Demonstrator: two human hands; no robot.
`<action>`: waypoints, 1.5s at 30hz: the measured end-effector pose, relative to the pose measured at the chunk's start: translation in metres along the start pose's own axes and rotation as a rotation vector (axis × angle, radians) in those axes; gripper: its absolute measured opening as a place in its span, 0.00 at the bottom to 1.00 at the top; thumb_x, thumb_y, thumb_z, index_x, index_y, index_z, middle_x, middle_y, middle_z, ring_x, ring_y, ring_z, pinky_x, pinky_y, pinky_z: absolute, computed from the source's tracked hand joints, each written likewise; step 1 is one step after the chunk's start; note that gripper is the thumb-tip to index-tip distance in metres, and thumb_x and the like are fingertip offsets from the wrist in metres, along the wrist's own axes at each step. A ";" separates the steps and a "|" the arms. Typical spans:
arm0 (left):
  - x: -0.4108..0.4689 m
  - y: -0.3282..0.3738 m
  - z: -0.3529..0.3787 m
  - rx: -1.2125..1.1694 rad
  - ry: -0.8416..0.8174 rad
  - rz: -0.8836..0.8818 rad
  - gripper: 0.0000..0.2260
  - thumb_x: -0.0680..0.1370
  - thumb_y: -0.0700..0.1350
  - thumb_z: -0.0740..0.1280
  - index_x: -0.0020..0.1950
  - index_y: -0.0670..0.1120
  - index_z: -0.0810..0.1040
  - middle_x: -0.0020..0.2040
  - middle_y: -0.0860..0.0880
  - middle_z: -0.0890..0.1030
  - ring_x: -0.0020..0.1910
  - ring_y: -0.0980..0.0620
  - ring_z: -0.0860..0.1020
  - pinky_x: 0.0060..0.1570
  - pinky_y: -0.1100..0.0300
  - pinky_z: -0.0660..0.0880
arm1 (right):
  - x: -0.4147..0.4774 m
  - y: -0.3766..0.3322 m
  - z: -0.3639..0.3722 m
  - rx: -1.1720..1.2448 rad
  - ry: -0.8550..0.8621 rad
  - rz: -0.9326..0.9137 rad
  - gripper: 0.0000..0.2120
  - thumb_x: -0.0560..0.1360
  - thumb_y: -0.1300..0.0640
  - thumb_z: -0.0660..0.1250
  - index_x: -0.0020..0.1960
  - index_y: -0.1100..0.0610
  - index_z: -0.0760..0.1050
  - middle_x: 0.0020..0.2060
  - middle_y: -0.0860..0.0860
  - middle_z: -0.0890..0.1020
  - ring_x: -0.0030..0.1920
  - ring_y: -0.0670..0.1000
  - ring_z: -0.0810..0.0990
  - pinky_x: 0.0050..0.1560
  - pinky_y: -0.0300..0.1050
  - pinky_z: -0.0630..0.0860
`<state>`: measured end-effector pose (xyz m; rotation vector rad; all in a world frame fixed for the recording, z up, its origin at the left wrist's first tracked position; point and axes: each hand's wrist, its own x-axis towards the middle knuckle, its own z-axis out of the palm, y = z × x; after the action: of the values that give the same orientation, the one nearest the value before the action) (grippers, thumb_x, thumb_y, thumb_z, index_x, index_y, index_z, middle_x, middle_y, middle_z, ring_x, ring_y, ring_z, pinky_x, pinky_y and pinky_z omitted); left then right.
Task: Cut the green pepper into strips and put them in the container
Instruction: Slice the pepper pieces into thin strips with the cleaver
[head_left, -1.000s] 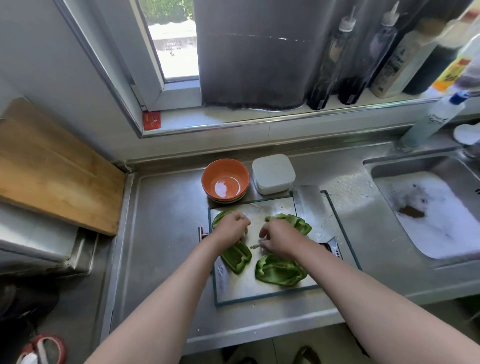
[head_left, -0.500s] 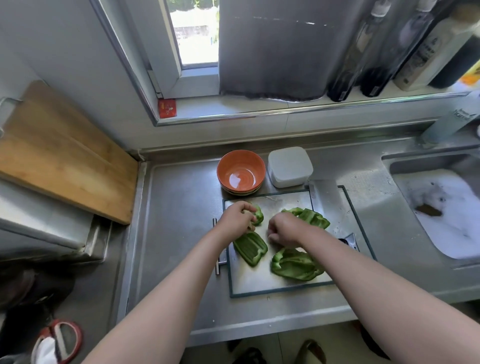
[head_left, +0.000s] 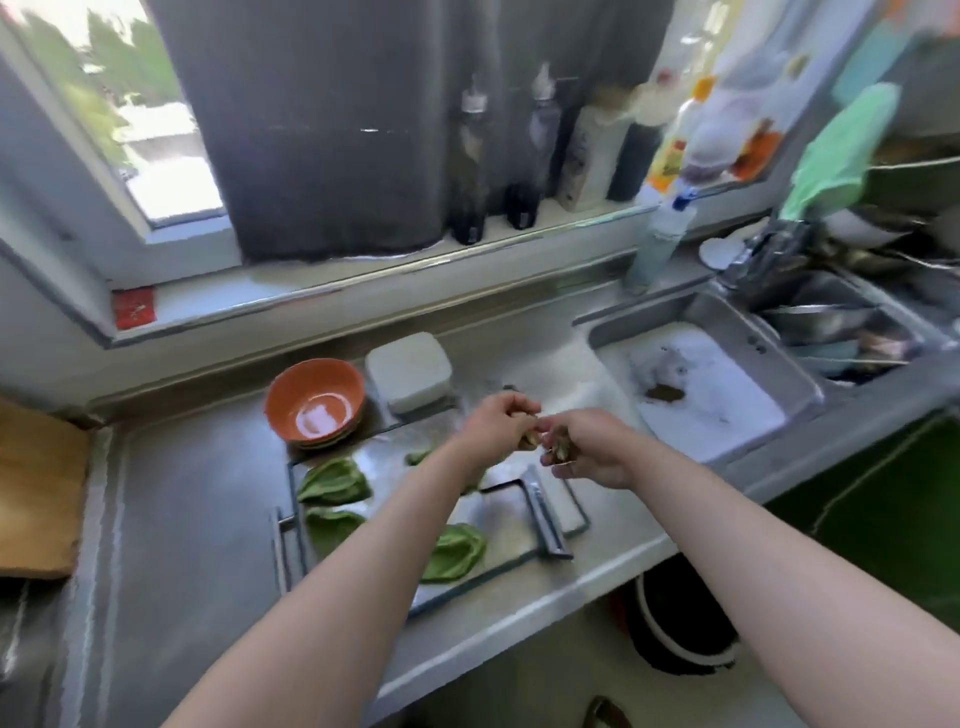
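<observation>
lying flat, green pepper pieces (head_left: 332, 486) are broad.

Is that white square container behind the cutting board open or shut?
Shut: the white square plastic container beside the round orange bowl has a flat white lid covering its whole top.

Both bare forearms (head_left: 395, 545) stretch forward; the left hand (head_left: 496, 423) and right hand (head_left: 592, 452) meet, curled fingers pinching small scraps (head_left: 558, 453).

Orange bowl (head_left: 314, 402), soapy sink (head_left: 723, 325), bottles (head_left: 470, 171)
</observation>
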<state>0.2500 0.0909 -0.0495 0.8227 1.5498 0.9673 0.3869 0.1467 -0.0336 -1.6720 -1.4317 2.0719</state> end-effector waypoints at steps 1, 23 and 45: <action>0.006 0.008 0.026 0.023 -0.045 0.010 0.09 0.80 0.32 0.63 0.45 0.45 0.74 0.37 0.45 0.78 0.34 0.51 0.76 0.35 0.64 0.76 | -0.005 0.007 -0.025 0.063 0.001 0.013 0.09 0.81 0.63 0.59 0.47 0.59 0.77 0.34 0.53 0.74 0.33 0.52 0.76 0.33 0.43 0.71; 0.108 -0.064 0.421 0.705 -0.491 -0.198 0.24 0.81 0.31 0.58 0.77 0.38 0.62 0.73 0.41 0.70 0.71 0.45 0.70 0.59 0.67 0.68 | -0.010 0.232 -0.383 -0.181 0.403 0.226 0.24 0.79 0.70 0.55 0.71 0.56 0.75 0.65 0.53 0.78 0.57 0.56 0.78 0.49 0.51 0.84; 0.114 -0.070 0.430 0.809 -0.441 0.042 0.16 0.80 0.42 0.62 0.67 0.49 0.78 0.62 0.51 0.81 0.61 0.53 0.78 0.63 0.62 0.71 | -0.015 0.240 -0.405 -0.279 0.452 0.051 0.08 0.71 0.69 0.73 0.45 0.58 0.83 0.34 0.51 0.85 0.33 0.47 0.84 0.29 0.37 0.77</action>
<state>0.6516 0.2295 -0.1983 1.5139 1.5156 0.1152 0.8267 0.2420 -0.1711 -2.1231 -1.5745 1.4238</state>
